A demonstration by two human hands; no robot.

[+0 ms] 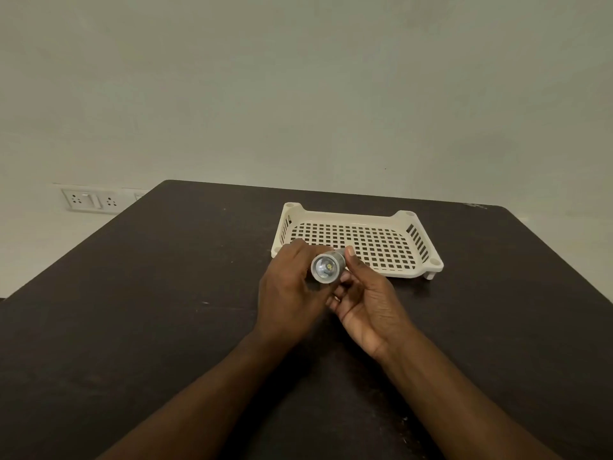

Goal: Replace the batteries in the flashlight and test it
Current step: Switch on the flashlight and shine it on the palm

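**Both hands hold the flashlight**

The left hand [288,287] and the right hand [361,303] each grip the flashlight [326,267], fingers curled around it, just above the tabletop [166,310]. Its shiny lens faces the person, maybe to check the light. It looks small, round and silver. A white basket [428,260] sits just behind

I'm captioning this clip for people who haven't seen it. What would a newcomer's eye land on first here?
First, the small silver metal flashlight, lens facing the camera, held above the dark table by the left hand and the right hand. Just behind them on the table sits a cream perforated plastic tray. A white wall socket panel shows at far left.
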